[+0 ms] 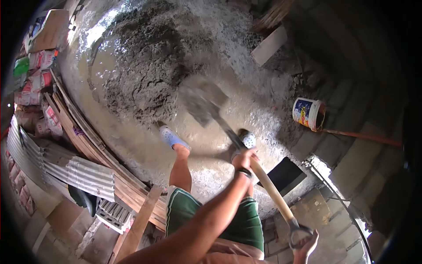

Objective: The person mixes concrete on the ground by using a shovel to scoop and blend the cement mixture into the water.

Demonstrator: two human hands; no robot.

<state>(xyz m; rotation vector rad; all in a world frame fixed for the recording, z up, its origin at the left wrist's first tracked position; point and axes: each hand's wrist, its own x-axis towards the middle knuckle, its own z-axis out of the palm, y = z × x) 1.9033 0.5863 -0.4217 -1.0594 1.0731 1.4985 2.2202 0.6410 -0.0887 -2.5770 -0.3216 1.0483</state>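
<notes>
My left hand (244,159) is wrapped round the lower shaft of a shovel (273,192), and a dark band circles that wrist. At the handle's end, my right hand (306,247) is closed on the grey D-shaped grip. The shovel slants from the lower right up toward the middle, its blade (202,99) smeared by motion and grey with what looks like wet mix. A broad heap of wet grey mortar or concrete (145,66) lies just beyond and left of the blade. Whether the blade touches the floor, I cannot tell.
My feet, in pale clogs (169,135), stand on the wet floor. Wooden planks (83,136), corrugated sheets (83,174) and stacked bags (37,83) line the left. A paint bucket (306,113) lies tipped at the right, near a black panel (283,176) and a block wall.
</notes>
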